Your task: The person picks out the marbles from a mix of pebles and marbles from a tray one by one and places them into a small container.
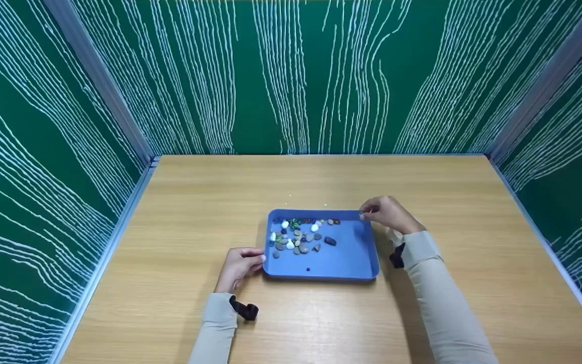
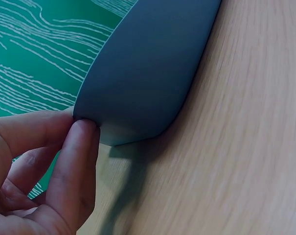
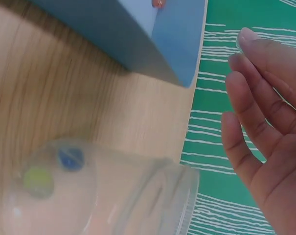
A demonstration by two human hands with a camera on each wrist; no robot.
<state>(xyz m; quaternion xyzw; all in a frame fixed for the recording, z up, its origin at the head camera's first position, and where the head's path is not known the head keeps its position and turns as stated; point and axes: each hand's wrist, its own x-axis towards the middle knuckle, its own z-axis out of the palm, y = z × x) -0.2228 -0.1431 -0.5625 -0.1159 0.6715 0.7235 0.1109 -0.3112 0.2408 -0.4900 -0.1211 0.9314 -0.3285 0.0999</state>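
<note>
A shallow blue tray lies on the table, with pebbles and small coloured glass pieces spread over its left and back parts. My left hand pinches the tray's left wall between thumb and finger; the left wrist view shows the grip at the rim of the tray. Over the back right corner is my right hand, its thumb and index fingertip pinching a small clear glassy piece, mostly covered by the fingers. The other fingers of the right hand are loosely bent.
A transparent jar stands right of the tray, holding a blue marble and a yellow-green one. The right wrist partly hides it in the head view. Tiny pale bits lie behind the tray. Green patterned walls enclose the wooden table.
</note>
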